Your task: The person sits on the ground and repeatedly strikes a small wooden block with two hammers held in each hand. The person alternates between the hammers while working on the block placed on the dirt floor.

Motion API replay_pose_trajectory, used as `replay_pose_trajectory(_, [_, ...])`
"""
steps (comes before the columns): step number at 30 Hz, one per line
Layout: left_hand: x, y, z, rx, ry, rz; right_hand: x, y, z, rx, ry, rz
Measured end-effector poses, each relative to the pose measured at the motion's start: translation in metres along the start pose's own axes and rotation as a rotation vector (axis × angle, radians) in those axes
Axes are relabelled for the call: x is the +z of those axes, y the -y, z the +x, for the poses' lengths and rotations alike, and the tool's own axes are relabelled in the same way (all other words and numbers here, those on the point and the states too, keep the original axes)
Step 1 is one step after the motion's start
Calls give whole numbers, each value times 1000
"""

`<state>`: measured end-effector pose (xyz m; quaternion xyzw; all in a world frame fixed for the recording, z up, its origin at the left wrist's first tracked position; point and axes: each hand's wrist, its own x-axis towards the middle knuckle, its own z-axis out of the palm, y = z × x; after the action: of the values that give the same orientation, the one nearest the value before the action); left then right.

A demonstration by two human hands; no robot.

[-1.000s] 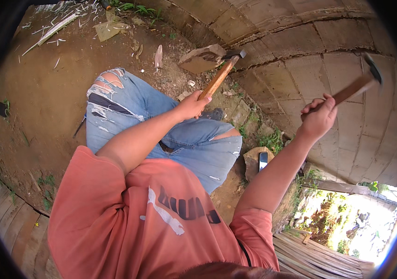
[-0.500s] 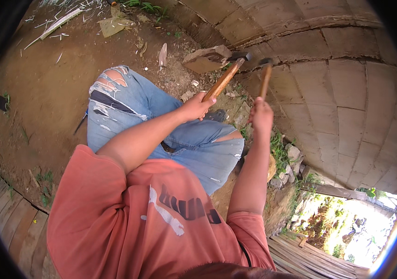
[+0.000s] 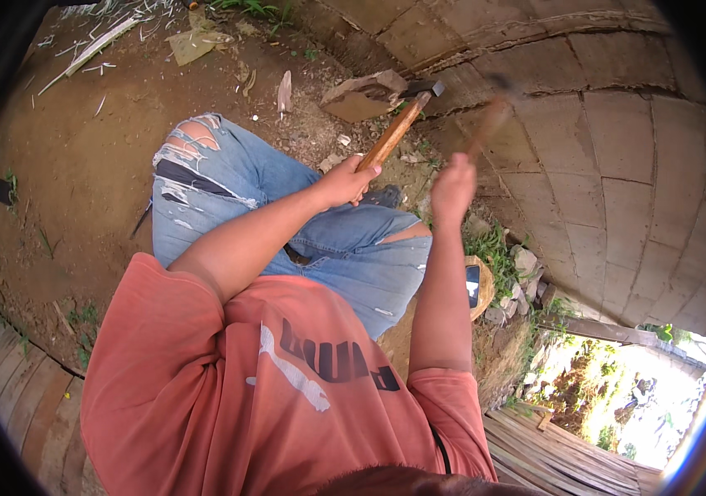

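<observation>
A wood-handled hammer (image 3: 398, 132) was gripped by the left hand (image 3: 343, 183), fingers wrapped tight around the handle's lower end, head just beside the rough block (image 3: 361, 96) near the panelled wall (image 3: 617, 157); contact couldn't be told. A second hammer (image 3: 488, 124), badly blurred, was gripped in the right hand (image 3: 454, 188), fingers curled tight, its head apart from the first. A phone (image 3: 473, 285) was seen right of that forearm.
</observation>
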<state>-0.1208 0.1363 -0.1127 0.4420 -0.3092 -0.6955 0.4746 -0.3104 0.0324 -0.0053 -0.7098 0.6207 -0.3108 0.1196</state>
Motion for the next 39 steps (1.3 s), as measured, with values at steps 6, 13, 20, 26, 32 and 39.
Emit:
replay_pose_trajectory(6, [-5, 10, 1, -12, 9, -44, -28, 37, -7, 511, 303, 474])
replay_pose_trajectory(13, [-5, 2, 1, -37, 1, -38, -131, 131, 33, -74, -91, 706])
replay_pose_trajectory(20, [-4, 4, 3, -45, 26, -49, -14, 47, -4, -42, -153, 674])
replay_pose_trajectory(26, [-6, 0, 3, -63, -29, -50, 3, 35, -36, 582, 229, 447])
replay_pose_trajectory(32, [-5, 6, -1, -81, 4, -27, -93, 107, 18, 162, -72, 680])
replay_pose_trajectory(39, [-5, 4, 2, -85, 11, -18, -71, 99, 24, -184, -120, 934])
